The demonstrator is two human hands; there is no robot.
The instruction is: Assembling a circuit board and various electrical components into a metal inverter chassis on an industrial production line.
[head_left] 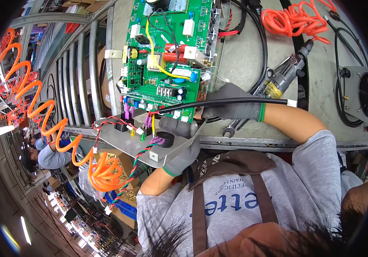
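A green circuit board [158, 81] with white connectors, red cylinders and a yellow wire stands in front of me. Against its near edge is a grey metal panel [128, 143], tilted, with a black round knob [163, 139] and coloured wires on it. My left hand [181, 160], in a grey glove, grips this panel from the near side, fingers curled at its edge. At the board's right near corner is my right hand [233, 100], gloved too; its fingertips are hidden behind the board and a black cable [244, 101]. A twisted red-green wire bundle [137, 167] hangs off the panel.
A pneumatic screwdriver [286, 70] lies on the bench [244, 51] at right, with a coiled red hose [295, 21] beyond. A wrench-like tool end [229, 130] is by the bench edge. An orange coiled hose [42, 111] hangs left, near metal rollers [81, 73] and a blue bin [124, 207].
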